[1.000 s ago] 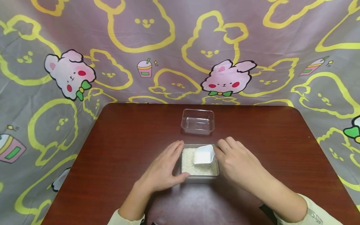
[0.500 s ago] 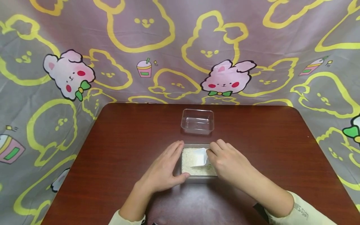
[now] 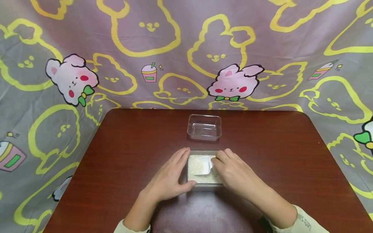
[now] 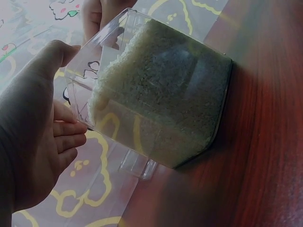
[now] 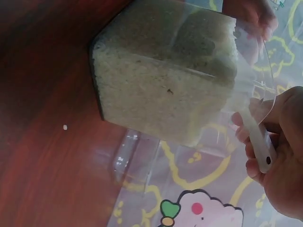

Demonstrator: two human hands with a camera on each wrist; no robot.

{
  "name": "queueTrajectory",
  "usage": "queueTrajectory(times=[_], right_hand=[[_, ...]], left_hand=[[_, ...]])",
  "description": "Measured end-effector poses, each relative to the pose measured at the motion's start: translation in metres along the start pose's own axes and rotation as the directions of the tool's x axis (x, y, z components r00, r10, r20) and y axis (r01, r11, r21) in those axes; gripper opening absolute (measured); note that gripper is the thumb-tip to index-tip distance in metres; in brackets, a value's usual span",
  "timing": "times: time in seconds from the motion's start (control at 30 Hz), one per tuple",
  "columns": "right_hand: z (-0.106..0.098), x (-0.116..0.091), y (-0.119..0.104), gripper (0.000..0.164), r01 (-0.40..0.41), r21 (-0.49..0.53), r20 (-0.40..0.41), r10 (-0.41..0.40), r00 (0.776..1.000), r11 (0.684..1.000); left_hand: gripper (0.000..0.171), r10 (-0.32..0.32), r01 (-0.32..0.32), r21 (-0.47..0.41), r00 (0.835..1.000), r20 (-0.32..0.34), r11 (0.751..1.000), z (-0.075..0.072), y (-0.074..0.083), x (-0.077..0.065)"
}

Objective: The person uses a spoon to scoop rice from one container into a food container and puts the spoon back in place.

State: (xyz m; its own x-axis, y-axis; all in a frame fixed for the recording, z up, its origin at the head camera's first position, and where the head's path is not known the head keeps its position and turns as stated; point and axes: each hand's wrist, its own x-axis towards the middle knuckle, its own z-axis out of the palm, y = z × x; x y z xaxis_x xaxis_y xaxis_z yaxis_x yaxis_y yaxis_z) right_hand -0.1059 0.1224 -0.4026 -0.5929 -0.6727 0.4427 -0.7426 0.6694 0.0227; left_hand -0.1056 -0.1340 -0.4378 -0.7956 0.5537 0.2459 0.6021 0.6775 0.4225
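The right hand (image 3: 236, 170) is pinching the white scoop (image 3: 205, 165), its fingers curling together around the slim handle (image 5: 261, 149), while the holed end of that handle is lying against the palm side in the right wrist view. The bowl of the scoop is extending leftward beyond the fingertips, sitting tilted against the surface of the rice (image 3: 194, 170) inside the clear container (image 3: 207, 187), with part of its edge dipping out of sight among the grains. The left hand (image 3: 168, 176) is resting along the container's left wall, its fingers lying close together and fairly straight at the far corner and its thumb standing well apart from them, touching the near corner; the scoop is lying apart from these fingers. A second clear box (image 3: 204, 131) is standing just beyond on the brown table (image 3: 131, 136), and a single pale grain (image 5: 65, 127) is lying on the tabletop beside the container.
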Motion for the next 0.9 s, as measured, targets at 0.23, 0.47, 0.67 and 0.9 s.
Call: queueTrajectory(times=[0.23,0.47,0.67,0.9], right_hand=[[0.001,-0.013,0.004,0.031,-0.052,0.075,-0.078,0.058,0.995,0.996],[0.004,-0.025,0.008,0.036,-0.076,0.153,-0.161,0.101,0.982,0.985],[0.007,-0.031,0.010,0.034,-0.101,0.231,-0.211,0.151,0.966,0.968],[0.004,-0.037,0.014,0.027,-0.134,0.259,-0.192,0.187,0.963,0.956]], left_hand=[[0.098,-0.015,0.015,-0.009,1.000,0.017,1.000,0.001,0.000,0.000],[0.099,-0.027,0.027,-0.014,0.999,0.022,1.000,0.000,0.002,0.000],[0.099,-0.017,0.017,-0.022,1.000,0.013,1.000,0.001,0.000,0.000],[0.099,-0.021,0.021,-0.019,0.999,0.031,1.000,0.001,0.000,0.000]])
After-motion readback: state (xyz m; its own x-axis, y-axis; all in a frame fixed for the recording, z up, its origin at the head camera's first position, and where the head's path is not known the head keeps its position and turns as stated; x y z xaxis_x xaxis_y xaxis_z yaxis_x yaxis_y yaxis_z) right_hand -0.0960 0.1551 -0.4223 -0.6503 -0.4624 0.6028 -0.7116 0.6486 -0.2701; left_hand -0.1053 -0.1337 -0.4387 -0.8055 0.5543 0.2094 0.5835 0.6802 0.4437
